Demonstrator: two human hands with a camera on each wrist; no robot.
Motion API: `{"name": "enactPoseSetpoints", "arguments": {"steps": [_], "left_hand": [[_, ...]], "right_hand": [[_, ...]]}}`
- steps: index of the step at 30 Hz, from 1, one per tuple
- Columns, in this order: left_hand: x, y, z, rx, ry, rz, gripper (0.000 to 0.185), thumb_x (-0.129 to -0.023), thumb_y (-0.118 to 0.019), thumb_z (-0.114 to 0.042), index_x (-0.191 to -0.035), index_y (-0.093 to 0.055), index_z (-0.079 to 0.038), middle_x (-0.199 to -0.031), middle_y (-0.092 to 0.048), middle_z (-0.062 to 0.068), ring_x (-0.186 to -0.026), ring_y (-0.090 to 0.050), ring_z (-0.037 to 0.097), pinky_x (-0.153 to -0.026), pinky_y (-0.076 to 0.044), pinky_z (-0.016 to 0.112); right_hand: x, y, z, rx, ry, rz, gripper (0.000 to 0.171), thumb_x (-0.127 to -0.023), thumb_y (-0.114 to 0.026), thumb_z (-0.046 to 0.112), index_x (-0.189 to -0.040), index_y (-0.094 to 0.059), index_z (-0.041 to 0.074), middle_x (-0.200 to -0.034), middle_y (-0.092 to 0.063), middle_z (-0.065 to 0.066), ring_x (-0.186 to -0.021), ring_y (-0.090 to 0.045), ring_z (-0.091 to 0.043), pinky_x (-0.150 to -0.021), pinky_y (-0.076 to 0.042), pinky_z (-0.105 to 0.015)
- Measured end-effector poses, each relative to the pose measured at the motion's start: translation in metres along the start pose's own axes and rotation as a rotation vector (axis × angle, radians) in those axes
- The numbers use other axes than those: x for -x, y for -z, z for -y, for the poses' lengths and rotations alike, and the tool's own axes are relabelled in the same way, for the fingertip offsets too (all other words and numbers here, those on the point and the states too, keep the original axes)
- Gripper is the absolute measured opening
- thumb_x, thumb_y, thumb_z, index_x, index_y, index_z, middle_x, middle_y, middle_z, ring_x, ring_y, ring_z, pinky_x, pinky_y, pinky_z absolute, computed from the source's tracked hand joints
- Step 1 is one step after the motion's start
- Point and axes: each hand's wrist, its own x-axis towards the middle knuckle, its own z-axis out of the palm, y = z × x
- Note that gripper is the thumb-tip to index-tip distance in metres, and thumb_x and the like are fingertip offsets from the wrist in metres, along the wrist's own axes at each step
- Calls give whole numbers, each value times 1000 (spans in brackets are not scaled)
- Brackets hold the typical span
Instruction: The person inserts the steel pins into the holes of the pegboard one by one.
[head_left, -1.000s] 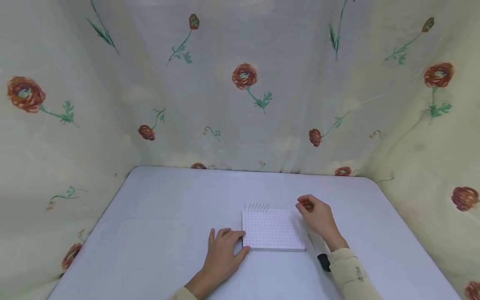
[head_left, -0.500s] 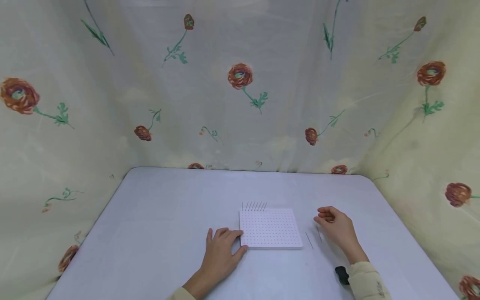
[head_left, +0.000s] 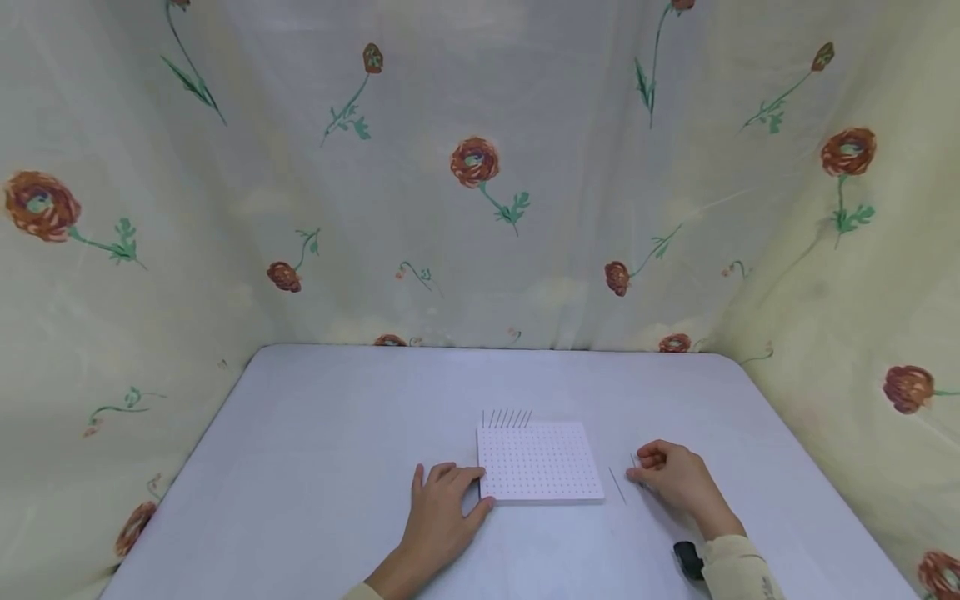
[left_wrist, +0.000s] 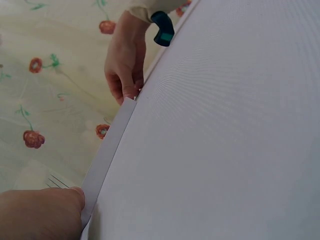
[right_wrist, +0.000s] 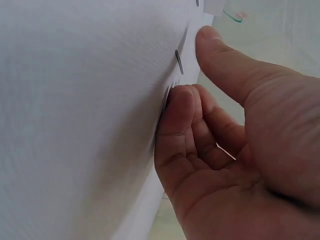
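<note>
A white board (head_left: 540,462) with rows of small holes lies flat on the table; several thin metal pins (head_left: 506,418) stand along its back edge. My left hand (head_left: 442,512) rests at its left front corner, index fingertip on the left side and thumb at the front edge. To the right of the board, my right hand (head_left: 675,479) is low at the table beside a thin metal pin (right_wrist: 179,62). In the right wrist view its thumb stands apart from the bent fingers, which touch near another dark sliver. A second loose pin (head_left: 617,485) lies nearer the board.
The white-covered table (head_left: 337,442) extends around the board. Flower-patterned fabric (head_left: 420,192) encloses the back and both sides. A black device (head_left: 688,560) sits on the right wrist.
My right hand has moved from above the board's right edge to the right, then down to the table by the loose pins. The left hand stays at the board.
</note>
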Motion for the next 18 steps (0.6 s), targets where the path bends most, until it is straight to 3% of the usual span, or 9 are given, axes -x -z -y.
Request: {"name": "enactPoseSetpoints", "arguments": {"steps": [8, 18], "left_hand": [[0, 0, 0, 1, -6, -5, 42, -81, -67, -52, -115, -63, -28, -113, -68, -8, -117, -53, 24, -105, -21, 69], [-1, 0, 0, 5, -5, -7, 42, -80, -67, -52, -115, -64, -29, -112, -69, -8, -115, -53, 22, -105, -22, 69]], "right_hand": [[2, 0, 2, 81, 34, -20, 36, -76, -78, 28, -103, -68, 6, -84, -67, -1, -78, -58, -16, -69, -48, -34], [4, 1, 3, 134, 96, -19, 22, -81, -74, 21, -100, -74, 12, -102, -72, -10, -104, -62, -35, -86, -49, -48]]}}
